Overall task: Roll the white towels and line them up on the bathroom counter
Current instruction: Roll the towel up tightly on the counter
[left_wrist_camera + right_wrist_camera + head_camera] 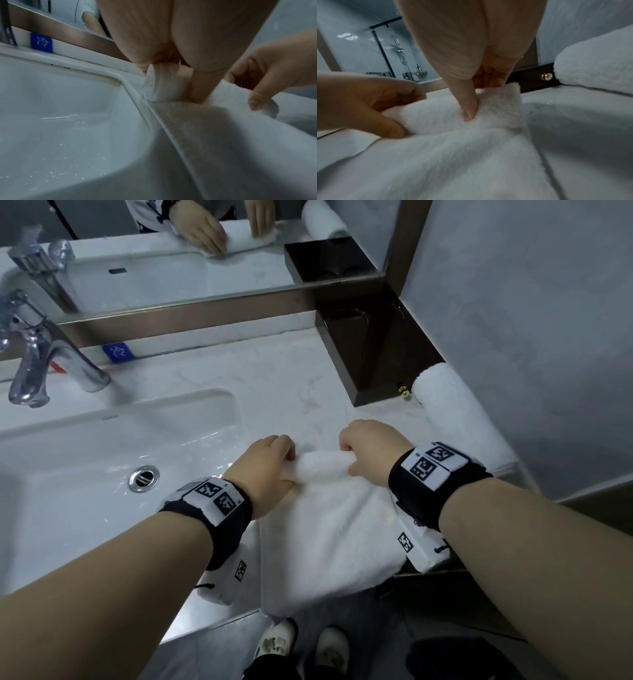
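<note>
Your left hand (270,470) and right hand (370,453) sit at the centre of the head view, each curled round one end of a half-rolled white towel (322,467). The left wrist view shows your left thumb pressed down against the near side of the roll, with the spiral end of the roll facing the sink (113,446); the right wrist view shows your right thumb dug into the pile near the roll's right end while the fingers wrap over the far side. The roll lies across the worktop (274,392) just right of the sink, and the unrolled part of the towel spreads toward the lower centre of the frame and hangs over the worktop's front edge. A second towel, already rolled (452,412), lies at the right of the frame along the wall, its far end touching a dark wooden box (370,354) with a small brass knob (403,392). A chrome tap (41,350) stands at the left above the sink, and the mirror (205,268) across the top reflects your hands on the roll.
</note>
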{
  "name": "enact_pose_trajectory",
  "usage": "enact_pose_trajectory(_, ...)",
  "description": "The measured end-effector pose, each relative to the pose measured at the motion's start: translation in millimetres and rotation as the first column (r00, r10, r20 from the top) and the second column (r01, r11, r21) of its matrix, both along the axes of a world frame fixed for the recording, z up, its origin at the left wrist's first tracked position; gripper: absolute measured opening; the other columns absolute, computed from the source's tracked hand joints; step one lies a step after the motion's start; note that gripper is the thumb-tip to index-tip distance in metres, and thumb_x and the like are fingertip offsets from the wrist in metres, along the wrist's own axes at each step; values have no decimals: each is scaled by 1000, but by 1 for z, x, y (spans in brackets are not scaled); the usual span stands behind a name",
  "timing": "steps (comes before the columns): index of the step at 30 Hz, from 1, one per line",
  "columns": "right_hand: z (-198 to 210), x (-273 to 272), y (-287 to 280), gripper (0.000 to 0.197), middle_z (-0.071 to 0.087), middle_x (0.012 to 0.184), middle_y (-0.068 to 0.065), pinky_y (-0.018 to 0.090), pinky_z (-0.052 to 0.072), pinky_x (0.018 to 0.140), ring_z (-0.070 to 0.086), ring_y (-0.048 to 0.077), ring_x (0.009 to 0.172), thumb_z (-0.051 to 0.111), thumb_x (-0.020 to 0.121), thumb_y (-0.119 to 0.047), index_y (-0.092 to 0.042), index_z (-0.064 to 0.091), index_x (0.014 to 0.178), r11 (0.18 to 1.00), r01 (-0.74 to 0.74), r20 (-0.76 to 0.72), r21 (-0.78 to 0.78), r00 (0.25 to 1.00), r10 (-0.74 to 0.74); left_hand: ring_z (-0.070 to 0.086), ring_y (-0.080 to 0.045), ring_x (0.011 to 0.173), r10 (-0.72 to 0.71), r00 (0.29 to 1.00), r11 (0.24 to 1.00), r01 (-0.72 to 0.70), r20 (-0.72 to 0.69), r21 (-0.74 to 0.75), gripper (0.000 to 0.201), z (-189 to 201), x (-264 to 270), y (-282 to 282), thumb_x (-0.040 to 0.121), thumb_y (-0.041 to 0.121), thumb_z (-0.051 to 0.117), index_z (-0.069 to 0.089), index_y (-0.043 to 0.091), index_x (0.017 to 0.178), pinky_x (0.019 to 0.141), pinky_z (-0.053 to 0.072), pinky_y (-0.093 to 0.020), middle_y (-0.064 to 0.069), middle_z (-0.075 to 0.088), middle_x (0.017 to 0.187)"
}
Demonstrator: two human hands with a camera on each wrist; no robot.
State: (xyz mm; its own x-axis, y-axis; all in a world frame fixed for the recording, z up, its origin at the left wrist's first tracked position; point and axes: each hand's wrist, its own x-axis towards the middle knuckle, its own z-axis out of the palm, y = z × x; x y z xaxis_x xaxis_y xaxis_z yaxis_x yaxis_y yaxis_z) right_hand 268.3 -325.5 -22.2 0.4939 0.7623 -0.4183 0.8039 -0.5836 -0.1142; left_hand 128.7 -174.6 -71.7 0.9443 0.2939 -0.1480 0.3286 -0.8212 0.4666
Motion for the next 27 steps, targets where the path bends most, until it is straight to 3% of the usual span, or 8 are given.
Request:
enact_pose_trajectory(2, -5, -3, -5, 29, 54, 116, 5, 28, 41, 83, 52, 23, 104, 64, 88, -19, -13, 57, 116, 998, -4, 18, 57, 1000, 3, 53, -18, 85, 10, 999, 999, -12, -47, -42, 39, 3, 1, 0, 76, 41, 74, 44, 25, 94, 63, 35, -27, 11, 51, 91)
enact_pose_trajectory(4, -11, -5, -11, 26, 54, 114, 5, 27, 38, 80, 51, 23, 103, 64, 88, -16, -13, 58, 113, 994, 1, 30, 112, 1000, -5, 55, -14, 83, 42, 996, 990, -52, -80, -129, 41, 8, 4, 0, 80, 53, 70, 47, 26, 100, 66, 39, -27, 12, 56, 95)
enact_pose_trajectory(8, -24, -12, -21, 22, 54, 110, 2, 26, 37, 79, 50, 22, 102, 64, 87, -14, -14, 58, 108, 967, 63, 17, 246, 997, -70, 57, -18, 107, -34, 981, 988, 4, -190, -156, 37, 14, 11, 0, 94, 40, 58, 55, 24, 127, 89, 43, -30, 7, 60, 114)
enact_pose_trajectory(12, -35, -17, -27, 21, 53, 107, 0, 27, 39, 79, 48, 20, 101, 65, 85, -11, -14, 58, 105, 944, 107, 3, 313, 994, -113, 56, -19, 103, -120, 962, 989, 94, -247, -113, 31, 20, 18, -2, 93, 31, 56, 60, 22, 122, 87, 43, -32, 3, 59, 111)
enact_pose_trajectory(16, -43, -23, -34, 17, 42, 93, -7, 26, 31, 69, 44, 19, 91, 66, 80, -8, -16, 55, 92, 907, 140, -22, 397, 989, -143, 55, -20, 105, -130, 961, 991, 116, -243, -72, 33, 19, 16, -6, 91, 29, 58, 58, 23, 123, 90, 44, -34, 3, 58, 114)
enact_pose_trajectory(22, -44, -25, -42, 19, 39, 96, -9, 23, 30, 75, 39, 17, 93, 60, 78, -9, -19, 54, 93, 892, 218, -119, 397, 976, -185, 53, -15, 89, -67, 993, 997, 64, -102, -39, 31, 12, 8, -12, 80, 29, 67, 65, 28, 110, 72, 38, -26, 12, 55, 91)
enact_pose_trajectory(25, -37, -28, -42, 16, 44, 100, -7, 26, 39, 76, 46, 17, 94, 63, 77, -20, -21, 54, 90, 865, 323, -233, 384, 940, -248, 53, -16, 87, -58, 996, 998, 58, -74, -4, 31, 7, 5, -16, 80, 29, 68, 66, 28, 111, 69, 35, -25, 11, 51, 87)
enact_pose_trajectory(27, -30, -29, -42, 18, 46, 103, -7, 28, 43, 76, 50, 15, 90, 65, 80, -32, -24, 56, 94, 837, 396, -294, 378, 909, -297, 54, -18, 91, -64, 996, 998, 65, -67, 8, 37, 4, 2, -19, 84, 30, 67, 63, 32, 121, 73, 36, -26, 9, 50, 93)
